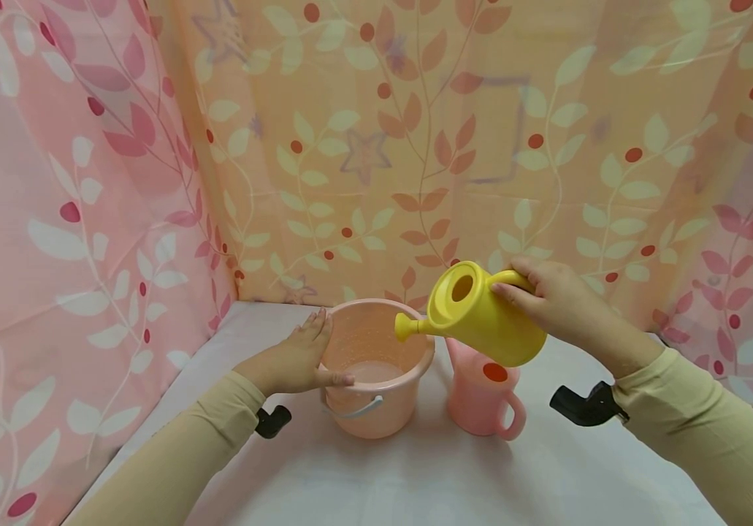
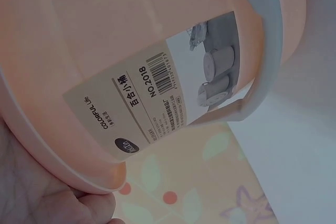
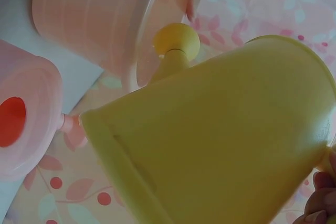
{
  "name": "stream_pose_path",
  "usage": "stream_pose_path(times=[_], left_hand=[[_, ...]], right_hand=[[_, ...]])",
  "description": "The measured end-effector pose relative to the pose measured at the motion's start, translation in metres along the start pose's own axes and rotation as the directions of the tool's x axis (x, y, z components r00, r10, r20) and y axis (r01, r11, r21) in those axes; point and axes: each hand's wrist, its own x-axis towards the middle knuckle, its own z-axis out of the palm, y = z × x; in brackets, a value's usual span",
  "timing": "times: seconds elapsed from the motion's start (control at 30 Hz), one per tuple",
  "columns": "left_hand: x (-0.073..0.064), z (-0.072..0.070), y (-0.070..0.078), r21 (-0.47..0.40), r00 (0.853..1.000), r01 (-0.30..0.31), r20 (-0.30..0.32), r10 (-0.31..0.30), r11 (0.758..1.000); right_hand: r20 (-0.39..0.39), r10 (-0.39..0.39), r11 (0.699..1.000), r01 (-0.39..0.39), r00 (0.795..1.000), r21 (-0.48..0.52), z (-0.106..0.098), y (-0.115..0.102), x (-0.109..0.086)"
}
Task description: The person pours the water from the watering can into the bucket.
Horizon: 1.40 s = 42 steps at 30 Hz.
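A yellow watering can [image 1: 497,321] is tilted in the air, its spout's round head [image 1: 406,327] over the right side of a peach bucket [image 1: 376,413]. My right hand [image 1: 553,299] grips the can's handle, fingers curled round it. With fairly straight fingers, my left hand [image 1: 297,358] rests against the left of the bucket's rim, the thumb lying on the front edge. A printed label [image 2: 152,87] on the bucket's side shows in the left wrist view. Light specks mark the bucket's inner wall; I cannot tell whether water is flowing.
A pink watering can [image 1: 481,398] with a red-orange opening stands upright right of the bucket, below the yellow one. The bucket's pale handle [image 1: 359,409] hangs at its front. White cloth [image 1: 376,489] covers the table, and leaf-patterned curtains [image 1: 363,183] enclose the back and sides.
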Motion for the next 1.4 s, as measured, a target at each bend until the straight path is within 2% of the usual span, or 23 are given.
stream_pose_path(times=[1.4], left_hand=[[0.0009,0.0015,-0.0014,-0.002,1.0,0.0,-0.008,0.0,1.0]], right_hand=[[0.014,-0.002,1.0,0.002,1.0,-0.006,-0.0007,-0.0012,0.0001]])
